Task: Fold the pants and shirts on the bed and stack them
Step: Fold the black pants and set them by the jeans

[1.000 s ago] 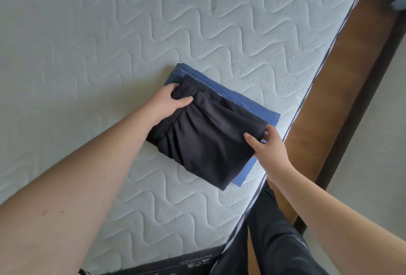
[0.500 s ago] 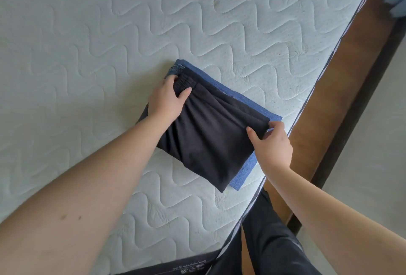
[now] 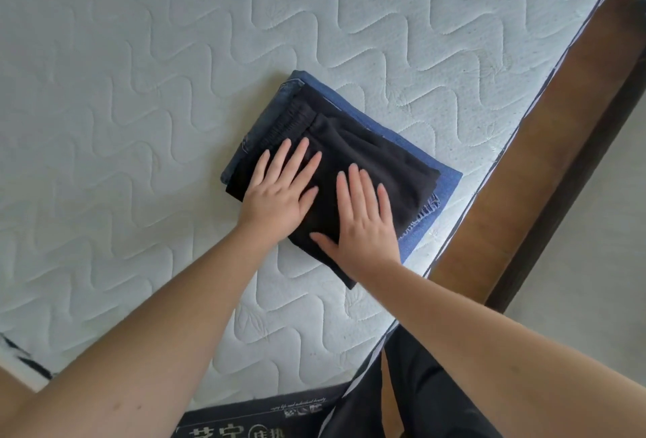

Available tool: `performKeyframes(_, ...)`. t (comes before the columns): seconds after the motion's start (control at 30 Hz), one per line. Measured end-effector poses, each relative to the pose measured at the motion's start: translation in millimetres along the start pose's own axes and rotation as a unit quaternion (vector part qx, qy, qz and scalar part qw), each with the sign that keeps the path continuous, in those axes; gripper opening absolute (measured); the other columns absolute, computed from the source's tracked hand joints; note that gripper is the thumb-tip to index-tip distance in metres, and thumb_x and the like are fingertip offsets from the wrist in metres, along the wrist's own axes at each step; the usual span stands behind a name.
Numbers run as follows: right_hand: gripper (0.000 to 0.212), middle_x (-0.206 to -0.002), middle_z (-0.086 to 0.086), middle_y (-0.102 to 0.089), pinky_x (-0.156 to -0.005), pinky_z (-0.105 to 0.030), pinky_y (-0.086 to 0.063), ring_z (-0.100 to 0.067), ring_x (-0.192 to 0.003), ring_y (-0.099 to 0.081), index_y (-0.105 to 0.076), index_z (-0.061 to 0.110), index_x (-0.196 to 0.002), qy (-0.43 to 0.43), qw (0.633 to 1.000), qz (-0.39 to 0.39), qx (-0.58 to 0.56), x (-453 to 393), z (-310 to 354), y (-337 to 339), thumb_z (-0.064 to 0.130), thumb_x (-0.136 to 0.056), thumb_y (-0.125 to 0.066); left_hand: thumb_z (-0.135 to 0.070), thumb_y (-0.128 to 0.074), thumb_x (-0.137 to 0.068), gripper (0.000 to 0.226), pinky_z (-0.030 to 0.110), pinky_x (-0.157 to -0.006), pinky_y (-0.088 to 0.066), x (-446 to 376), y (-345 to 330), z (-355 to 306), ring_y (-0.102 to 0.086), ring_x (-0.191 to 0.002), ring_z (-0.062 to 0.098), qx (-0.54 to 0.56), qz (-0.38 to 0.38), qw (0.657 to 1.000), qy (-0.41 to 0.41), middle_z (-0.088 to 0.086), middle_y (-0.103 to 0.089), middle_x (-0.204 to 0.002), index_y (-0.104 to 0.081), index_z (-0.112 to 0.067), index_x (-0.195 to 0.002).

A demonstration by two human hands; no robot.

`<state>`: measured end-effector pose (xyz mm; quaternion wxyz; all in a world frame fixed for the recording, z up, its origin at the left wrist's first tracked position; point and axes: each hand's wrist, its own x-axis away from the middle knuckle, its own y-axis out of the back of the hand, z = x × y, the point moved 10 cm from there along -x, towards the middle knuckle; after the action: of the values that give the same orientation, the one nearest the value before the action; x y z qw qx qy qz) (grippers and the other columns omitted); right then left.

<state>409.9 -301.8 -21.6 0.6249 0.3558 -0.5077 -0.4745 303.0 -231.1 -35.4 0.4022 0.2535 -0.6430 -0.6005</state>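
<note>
The quilted white mattress (image 3: pixel 140 122) of the bed fills the left and far part of the view, its wavy stitching bare on the left. Toward the right edge of the mattress lies a stack of two folded garments: folded blue jeans (image 3: pixel 445 189) underneath, and folded black pants (image 3: pixel 367 154) on top, with the elastic waistband at the far left end. The blue denim shows as a border along the far and right sides of the black pants, and a little at the left end.

The left hand (image 3: pixel 276 196) lies flat on the left half of the black pants, its grip released, fingers straight and spread, pointing away from the person. Just beside it, the right hand (image 3: pixel 363 224) lies flat on the near right part of the same garment, grip likewise released, fingers straight, thumb stretched out to the left. The two hands are close but not touching.

Right of the mattress runs the brown wooden bed frame (image 3: pixel 524 175), then a grey floor (image 3: pixel 587 280). At the near edge a dark label with white printing (image 3: pixel 258 416) shows on the mattress side.
</note>
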Motion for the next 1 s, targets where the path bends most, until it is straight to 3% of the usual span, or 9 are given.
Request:
performKeyframes(0.1, 0.114, -0.164, -0.012, 0.010, -0.123, -0.044, 0.003, -0.025, -0.152, 0.008, 0.007, 0.008, -0.156, -0.031, 0.998, 0.029, 0.041, -13, -26, -13, 0.083, -0.082, -0.035, -0.054, -0.014, -0.102, 0.061, 0.045, -0.123, -0.003, -9, -15, 3, -0.006, -0.153, 0.024, -0.006, 0.026, 0.999, 0.021, -0.002, -0.006, -0.167, -0.011, -0.030, -0.158)
performKeyframes(0.27, 0.113, -0.164, -0.013, 0.002, -0.123, -0.043, -0.002, -0.025, -0.152, 0.002, -0.003, 0.007, -0.156, -0.063, 0.997, 0.011, 0.033, -6, -43, -11, 0.084, -0.080, -0.035, -0.056, -0.008, -0.101, 0.062, 0.044, -0.120, 0.012, -14, -26, 2, 0.009, -0.152, 0.021, -0.019, 0.053, 0.997, 0.050, -0.005, 0.011, -0.166, 0.007, -0.033, -0.156)
performKeyframes(0.37, 0.111, -0.164, -0.012, 0.004, -0.124, -0.041, 0.001, -0.025, -0.152, 0.004, -0.001, 0.008, -0.157, -0.085, 0.996, 0.013, 0.024, 1, -52, -8, 0.083, -0.082, -0.032, -0.055, -0.007, -0.100, 0.064, 0.045, -0.118, 0.018, -15, -25, -1, 0.016, -0.151, 0.022, -0.011, 0.089, 0.994, 0.055, -0.004, 0.018, -0.164, 0.009, -0.031, -0.157)
performKeyframes(0.57, 0.087, -0.165, -0.009, -0.004, -0.123, -0.040, 0.001, -0.025, -0.152, -0.001, -0.007, 0.012, -0.157, -0.050, 0.996, 0.052, 0.044, 23, -55, 3, 0.065, -0.094, -0.034, -0.041, -0.039, -0.101, 0.057, 0.045, -0.122, -0.009, 12, 15, -20, -0.010, -0.152, 0.025, 0.069, 0.101, 0.992, 0.043, 0.006, -0.015, -0.165, -0.029, -0.024, -0.154)
performKeyframes(0.7, 0.071, -0.163, -0.003, -0.019, -0.117, -0.035, 0.003, -0.024, -0.151, -0.014, -0.018, 0.018, -0.156, -0.007, 0.995, 0.081, 0.052, 52, -43, 30, 0.055, -0.099, -0.038, -0.032, -0.051, -0.098, 0.048, 0.046, -0.110, -0.034, 54, 61, -15, -0.038, -0.141, 0.030, 0.121, 0.065, 0.987, 0.087, 0.012, -0.045, -0.149, -0.050, -0.016, -0.143)
performKeyframes(0.77, 0.066, -0.160, 0.000, -0.028, -0.118, -0.036, -0.007, -0.023, -0.148, -0.023, -0.024, 0.020, -0.154, 0.011, 0.996, 0.080, 0.044, 69, -32, 55, 0.053, -0.099, -0.040, -0.030, -0.053, -0.097, 0.044, 0.045, -0.105, -0.040, 75, 89, -15, -0.044, -0.136, 0.030, 0.140, 0.044, 0.984, 0.097, 0.013, -0.051, -0.143, -0.054, -0.014, -0.139)
performKeyframes(0.87, 0.058, -0.150, -0.001, -0.044, -0.112, -0.040, -0.035, -0.023, -0.139, -0.040, -0.040, 0.018, -0.148, 0.035, 0.998, 0.047, 0.006, 93, -13, 111, 0.046, -0.098, -0.049, -0.031, -0.050, -0.099, 0.042, 0.044, -0.101, -0.043, 106, 137, -19, -0.048, -0.130, 0.031, 0.144, 0.013, 0.986, 0.081, 0.015, -0.052, -0.139, -0.057, -0.011, -0.135)
performKeyframes(1.0, 0.056, -0.150, -0.003, -0.043, -0.110, -0.042, -0.038, -0.024, -0.140, -0.038, -0.039, 0.016, -0.148, 0.055, 0.998, 0.022, 0.029, 125, 8, 178, 0.043, -0.099, -0.048, -0.037, -0.047, -0.098, 0.042, 0.047, -0.101, -0.040, 139, 207, -27, -0.049, -0.129, 0.032, 0.109, -0.034, 0.991, 0.065, 0.012, -0.055, -0.135, -0.059, -0.011, -0.129)
